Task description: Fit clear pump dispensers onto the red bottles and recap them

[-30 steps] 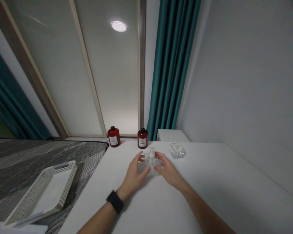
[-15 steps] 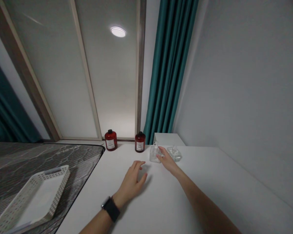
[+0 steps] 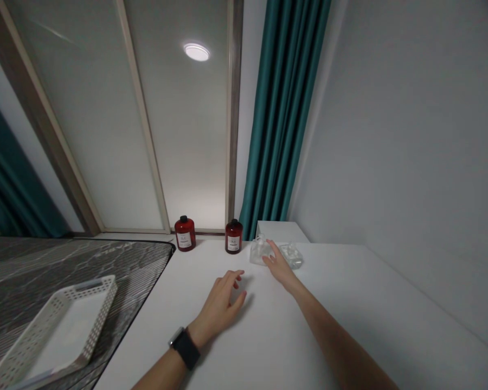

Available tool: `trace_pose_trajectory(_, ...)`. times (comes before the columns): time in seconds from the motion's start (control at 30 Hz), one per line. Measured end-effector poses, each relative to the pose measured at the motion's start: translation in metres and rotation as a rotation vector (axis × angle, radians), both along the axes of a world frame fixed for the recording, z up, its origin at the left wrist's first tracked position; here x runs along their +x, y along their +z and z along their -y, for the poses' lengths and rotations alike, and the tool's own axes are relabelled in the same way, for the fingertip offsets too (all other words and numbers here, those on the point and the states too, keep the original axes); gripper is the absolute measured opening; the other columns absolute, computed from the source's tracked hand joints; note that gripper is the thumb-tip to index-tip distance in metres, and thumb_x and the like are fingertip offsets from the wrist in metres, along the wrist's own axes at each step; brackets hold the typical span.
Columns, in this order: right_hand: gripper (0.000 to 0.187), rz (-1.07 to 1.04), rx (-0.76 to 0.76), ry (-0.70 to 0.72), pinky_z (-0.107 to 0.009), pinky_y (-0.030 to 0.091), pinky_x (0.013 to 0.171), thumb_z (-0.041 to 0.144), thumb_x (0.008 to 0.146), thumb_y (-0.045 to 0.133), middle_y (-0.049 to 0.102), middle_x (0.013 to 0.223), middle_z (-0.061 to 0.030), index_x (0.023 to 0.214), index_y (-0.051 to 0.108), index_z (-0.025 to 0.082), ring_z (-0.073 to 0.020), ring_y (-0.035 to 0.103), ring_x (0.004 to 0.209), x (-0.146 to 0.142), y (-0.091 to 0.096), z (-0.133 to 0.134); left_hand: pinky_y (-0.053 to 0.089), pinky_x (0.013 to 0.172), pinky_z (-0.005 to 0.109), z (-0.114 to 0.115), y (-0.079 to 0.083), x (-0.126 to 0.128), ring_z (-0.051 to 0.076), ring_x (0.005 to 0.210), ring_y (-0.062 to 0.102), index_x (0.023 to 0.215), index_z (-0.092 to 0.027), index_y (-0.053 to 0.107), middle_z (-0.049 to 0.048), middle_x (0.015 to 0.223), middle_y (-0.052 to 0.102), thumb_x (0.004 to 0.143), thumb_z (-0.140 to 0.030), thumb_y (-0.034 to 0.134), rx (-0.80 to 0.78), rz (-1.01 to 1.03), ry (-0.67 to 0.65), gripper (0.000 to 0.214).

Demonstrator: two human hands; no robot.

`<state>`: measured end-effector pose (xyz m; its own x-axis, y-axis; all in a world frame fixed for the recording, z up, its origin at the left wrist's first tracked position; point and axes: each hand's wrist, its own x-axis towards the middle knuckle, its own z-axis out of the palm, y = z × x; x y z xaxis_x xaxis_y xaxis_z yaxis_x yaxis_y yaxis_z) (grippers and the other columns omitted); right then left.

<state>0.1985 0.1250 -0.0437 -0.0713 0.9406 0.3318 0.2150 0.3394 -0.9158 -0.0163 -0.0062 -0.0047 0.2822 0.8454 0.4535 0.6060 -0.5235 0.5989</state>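
My right hand (image 3: 278,263) is beside a clear, see-through item (image 3: 258,253), perhaps a small bag or bottle; I cannot tell which. Its thumb and fingers are apart, close to the item's right edge. A second clear item (image 3: 295,257) with a crumpled look lies just right of that hand, partly behind it. My left hand (image 3: 219,303) hovers low over the white table (image 3: 244,346), fingers spread and holding nothing, with a dark watch (image 3: 184,348) on the wrist. Two red bottles with black caps and white labels, a left bottle (image 3: 185,234) and a right bottle (image 3: 233,236), stand upright near the far edge.
A white perforated basket (image 3: 101,309) sits on a dark grey patterned surface (image 3: 142,265) at the left. Behind the table are a white box (image 3: 282,231), a teal curtain (image 3: 282,119) and frosted sliding doors (image 3: 187,146). A grey wall (image 3: 410,135) borders the right side.
My right hand's fingers have spread and risen slightly at the nearer clear item. That item's outline has sunk lower and wider. My left hand is almost still.
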Motion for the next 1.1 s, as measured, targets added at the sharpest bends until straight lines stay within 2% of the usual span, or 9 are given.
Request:
trace_pose_trajectory(0.1, 0.062, 0.017, 0.047, 0.017, -0.052, 0.033, 0.115, 0.034, 0.081, 0.059, 0.035, 0.158, -0.0091, 0.14, 0.045, 0.026, -0.0245, 0.028, 0.148, 0.004, 0.004, 0.013, 0.051, 0.085, 0.043, 0.0, 0.001, 0.0, 0.024, 0.092, 0.064, 0.129, -0.02, 0.051, 0.0098, 0.109, 0.066, 0.091, -0.023, 0.054, 0.003, -0.009, -0.004, 0.038)
trace_pose_trajectory(0.17, 0.059, 0.03, 0.082, 0.027, -0.05, 0.031, 0.117, 0.032, 0.082, 0.058, 0.038, 0.156, -0.0078, 0.14, 0.045, 0.027, -0.0231, 0.029, 0.148, 0.005, 0.006, 0.024, 0.051, 0.085, 0.041, -0.001, 0.0, 0.0, 0.023, 0.092, 0.064, 0.128, -0.02, 0.051, 0.0093, 0.108, 0.066, 0.092, -0.024, 0.053, 0.001, -0.021, -0.008, 0.036)
trace_pose_trajectory(0.4, 0.038, 0.101, 0.144, 0.045, -0.048, 0.038, 0.112, 0.021, 0.087, 0.05, 0.063, 0.127, -0.0089, 0.123, 0.059, 0.023, -0.0231, 0.056, 0.122, -0.004, 0.007, 0.068, 0.049, 0.086, 0.041, -0.004, -0.006, -0.001, 0.023, 0.092, 0.064, 0.127, -0.021, 0.052, 0.0082, 0.109, 0.066, 0.092, -0.023, 0.054, 0.021, -0.038, 0.002, 0.035)
trace_pose_trajectory(0.57, 0.034, 0.252, 0.279, 0.091, -0.043, 0.043, 0.106, 0.013, 0.086, 0.05, 0.064, 0.12, -0.0075, 0.114, 0.065, 0.024, -0.0224, 0.058, 0.117, -0.014, 0.012, 0.089, 0.049, 0.086, 0.039, -0.005, -0.008, -0.002, 0.023, 0.093, 0.064, 0.124, -0.022, 0.053, 0.0073, 0.106, 0.067, 0.092, -0.023, 0.054, 0.033, -0.042, -0.007, 0.032)
trace_pose_trajectory(0.63, 0.032, 0.356, 0.346, 0.017, -0.04, 0.045, 0.099, 0.013, 0.087, 0.049, 0.065, 0.114, -0.0069, 0.112, 0.065, 0.025, -0.0224, 0.06, 0.111, -0.013, 0.014, 0.089, 0.049, 0.086, 0.04, -0.005, -0.007, -0.002, 0.023, 0.094, 0.064, 0.122, -0.022, 0.055, 0.0074, 0.106, 0.067, 0.092, -0.022, 0.054, 0.032, -0.052, -0.015, 0.03)
trace_pose_trajectory(0.73, 0.024, 0.44, 0.369, -0.207, -0.04, 0.046, 0.09, 0.017, 0.087, 0.052, 0.066, 0.101, -0.0055, 0.105, 0.066, 0.024, -0.0233, 0.061, 0.098, -0.003, 0.014, 0.079, 0.048, 0.087, 0.041, -0.005, -0.007, -0.001, 0.023, 0.094, 0.063, 0.119, -0.021, 0.056, 0.0076, 0.105, 0.067, 0.092, -0.021, 0.052, 0.024, -0.071, -0.023, 0.027)
trace_pose_trajectory(0.87, 0.019, 0.429, 0.328, -0.495, -0.046, 0.042, 0.091, 0.028, 0.087, 0.053, 0.06, 0.103, -0.0103, 0.102, 0.062, 0.019, -0.0293, 0.055, 0.102, 0.025, 0.013, 0.055, 0.047, 0.085, 0.041, -0.004, -0.004, 0.0, 0.024, 0.092, 0.063, 0.115, -0.02, 0.058, 0.0074, 0.101, 0.067, 0.092, -0.021, 0.051, 0.013, -0.094, -0.036, 0.024)
trace_pose_trajectory(0.97, 0.035, 0.43, 0.283, -0.67, -0.051, 0.038, 0.094, 0.038, 0.083, 0.059, 0.056, 0.111, -0.0158, 0.111, 0.057, 0.016, -0.0345, 0.05, 0.109, 0.043, 0.01, 0.04, 0.047, 0.084, 0.04, -0.003, -0.002, 0.0, 0.024, 0.09, 0.063, 0.113, -0.021, 0.06, 0.0069, 0.099, 0.067, 0.092, -0.022, 0.051, 0.017, -0.1, -0.041, 0.022)
trace_pose_trajectory(1.1, 0.064, 0.45, 0.197, -0.773, -0.052, 0.037, 0.096, 0.044, 0.077, 0.067, 0.053, 0.121, -0.0202, 0.129, 0.047, 0.013, -0.0387, 0.048, 0.115, 0.05, 0.004, 0.03, 0.048, 0.082, 0.039, -0.003, -0.002, 0.001, 0.023, 0.089, 0.064, 0.111, -0.021, 0.061, 0.0061, 0.098, 0.067, 0.092, -0.023, 0.052, 0.037, -0.1, -0.038, 0.022)
